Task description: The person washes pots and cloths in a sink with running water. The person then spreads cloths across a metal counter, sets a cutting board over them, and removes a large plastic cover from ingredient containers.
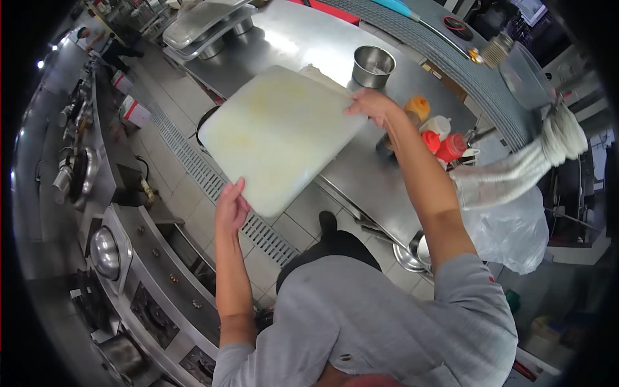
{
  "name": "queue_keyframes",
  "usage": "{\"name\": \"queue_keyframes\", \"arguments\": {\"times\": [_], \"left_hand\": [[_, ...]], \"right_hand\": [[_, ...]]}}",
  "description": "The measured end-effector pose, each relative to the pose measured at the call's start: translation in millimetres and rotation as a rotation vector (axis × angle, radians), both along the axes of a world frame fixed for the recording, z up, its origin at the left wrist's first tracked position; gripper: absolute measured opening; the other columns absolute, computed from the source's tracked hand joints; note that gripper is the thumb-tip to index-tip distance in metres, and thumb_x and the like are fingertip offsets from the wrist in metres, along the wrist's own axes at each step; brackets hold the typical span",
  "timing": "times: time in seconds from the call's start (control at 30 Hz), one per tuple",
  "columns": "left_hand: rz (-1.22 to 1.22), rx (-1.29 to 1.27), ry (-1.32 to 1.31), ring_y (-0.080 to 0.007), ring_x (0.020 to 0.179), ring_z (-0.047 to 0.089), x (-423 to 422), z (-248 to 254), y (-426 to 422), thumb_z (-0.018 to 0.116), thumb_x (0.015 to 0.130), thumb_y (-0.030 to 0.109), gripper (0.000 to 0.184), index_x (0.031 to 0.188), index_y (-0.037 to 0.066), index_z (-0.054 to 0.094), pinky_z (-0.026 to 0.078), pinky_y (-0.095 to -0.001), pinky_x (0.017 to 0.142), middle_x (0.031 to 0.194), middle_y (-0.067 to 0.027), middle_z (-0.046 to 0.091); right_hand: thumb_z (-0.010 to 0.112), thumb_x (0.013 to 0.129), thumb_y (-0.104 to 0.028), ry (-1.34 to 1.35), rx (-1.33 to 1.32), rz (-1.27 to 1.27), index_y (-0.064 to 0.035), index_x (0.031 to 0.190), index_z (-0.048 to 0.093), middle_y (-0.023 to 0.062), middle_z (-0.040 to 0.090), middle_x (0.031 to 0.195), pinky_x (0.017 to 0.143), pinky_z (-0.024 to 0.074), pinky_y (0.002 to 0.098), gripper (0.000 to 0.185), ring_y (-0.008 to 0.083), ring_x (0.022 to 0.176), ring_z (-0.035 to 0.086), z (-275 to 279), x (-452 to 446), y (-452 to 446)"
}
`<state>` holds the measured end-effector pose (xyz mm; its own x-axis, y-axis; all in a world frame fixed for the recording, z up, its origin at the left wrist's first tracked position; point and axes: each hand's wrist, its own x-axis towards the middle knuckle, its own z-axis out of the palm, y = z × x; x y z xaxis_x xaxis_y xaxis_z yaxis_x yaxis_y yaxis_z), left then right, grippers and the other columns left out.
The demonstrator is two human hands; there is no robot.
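A large white cutting board (pixel 277 129) with faint yellow stains is held up in the air, partly over the steel counter (pixel 380 187) and partly over the floor. My left hand (pixel 232 206) grips its near left edge, fingers largely behind the board. At the far right corner, my right hand (pixel 374 106) is closed on the edge. Just beyond that hand stands a round steel pot (pixel 373 66). A pale cloth (pixel 322 79) shows partly behind the board's far edge.
Sauce bottles (pixel 451 147) stand right of my right forearm, near a white cloth (pixel 516 168) and a clear plastic bag (pixel 509 229). Stacked trays (pixel 206 29) sit at the counter's far left. Stoves (pixel 155 313) line the left side. Another person (pixel 103 45) stands far off.
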<state>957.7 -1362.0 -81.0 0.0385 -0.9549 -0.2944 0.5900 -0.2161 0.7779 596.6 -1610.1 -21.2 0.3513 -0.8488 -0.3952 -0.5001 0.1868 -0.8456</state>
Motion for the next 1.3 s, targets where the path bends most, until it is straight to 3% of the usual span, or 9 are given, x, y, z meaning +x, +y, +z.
{"name": "queue_keyframes", "arguments": {"times": [0.03,0.27,0.63,0.73,0.87,0.97,1.07,1.17,1.3], "left_hand": [[0.010,0.004,-0.014,-0.0136,0.087,0.069,-3,-2,-21,0.060,0.098,0.022,0.041,0.131,0.001,0.049,0.056,-0.0251,0.066,0.112,-0.0084,0.068],[-0.192,0.049,-0.091,-0.0152,0.082,0.071,-24,-29,-123,0.061,0.098,0.025,0.040,0.130,0.003,0.050,0.059,-0.0268,0.062,0.109,-0.0083,0.070],[-0.341,0.289,-0.124,-0.0153,0.068,0.070,-63,-105,-158,0.064,0.096,0.030,0.031,0.111,0.003,0.061,0.057,-0.0274,0.053,0.090,-0.0073,0.072],[-0.380,0.332,-0.197,-0.0169,0.066,0.071,-63,-100,-162,0.065,0.095,0.033,0.035,0.108,0.000,0.062,0.056,-0.0259,0.051,0.090,-0.0095,0.073],[-0.705,0.487,-0.923,-0.0186,0.072,0.070,-40,-109,-172,0.069,0.090,0.045,0.045,0.110,0.005,0.061,0.055,-0.0322,0.057,0.080,-0.0072,0.071],[-0.832,0.118,-1.497,-0.0292,0.099,0.068,-33,-81,-167,0.073,0.084,0.048,0.058,0.122,0.007,0.057,0.054,-0.0472,0.081,0.108,-0.0150,0.069],[-0.470,-0.652,-1.855,-0.0402,0.135,0.042,-69,-37,-136,0.080,0.072,0.050,0.087,0.141,0.011,0.046,0.035,-0.0634,0.105,0.148,-0.0176,0.044],[-0.705,-0.840,-1.837,-0.0416,0.149,0.010,-102,-62,-138,0.080,0.070,0.050,0.103,0.153,0.016,0.029,0.014,-0.0695,0.112,0.163,-0.0147,0.014],[-0.731,-0.914,-1.885,-0.0426,0.149,0.010,-114,-94,-147,0.078,0.073,0.048,0.104,0.156,0.015,0.023,0.013,-0.0702,0.112,0.163,-0.0158,0.013]], "right_hand": [[0.076,0.075,-0.007,-0.017,0.066,-0.027,0.0062,0.101,0.067,0.0134,0.067,0.087,0.062,0.0493,0.0356,0.031,0.0225,0.075,0.065,1,4,-17],[0.073,0.073,-0.002,0.034,0.376,0.022,0.0025,0.104,0.069,0.0139,0.069,0.093,0.072,0.0527,0.0397,0.032,0.0266,0.084,0.067,-74,-22,-150],[0.072,0.071,-0.031,0.992,-0.259,0.694,-0.0057,0.089,0.076,0.0197,0.070,0.083,0.070,0.0554,0.0406,0.032,0.0331,0.077,0.070,-159,-56,-200],[0.070,0.072,-0.025,1.062,-0.252,0.782,-0.0041,0.085,0.075,0.0213,0.070,0.085,0.071,0.0558,0.0408,0.025,0.0339,0.078,0.070,-135,-40,-186],[0.062,0.080,-0.017,0.904,-0.286,0.021,-0.0005,0.104,0.071,0.0208,0.069,0.109,0.086,0.0539,0.0413,0.030,0.0336,0.101,0.067,-108,-15,-150],[0.062,0.078,-0.011,0.713,-0.448,-0.282,-0.0001,0.114,0.066,0.0231,0.060,0.125,0.100,0.0474,0.0411,0.038,0.0344,0.116,0.058,-83,32,-92],[0.069,0.077,-0.014,0.168,-0.726,-0.255,0.0008,0.117,0.063,0.0216,0.061,0.124,0.101,0.0466,0.0398,0.042,0.0368,0.116,0.058,-98,45,7],[0.070,0.079,-0.013,0.131,-0.560,-0.141,-0.0043,0.113,0.065,0.0190,0.066,0.112,0.096,0.0498,0.0415,0.036,0.0360,0.105,0.063,-85,35,143],[0.071,0.081,-0.010,0.176,-0.315,-0.387,-0.0028,0.106,0.068,0.0129,0.071,0.095,0.077,0.0551,0.0354,0.026,0.0248,0.083,0.069,-59,-14,298]]}}
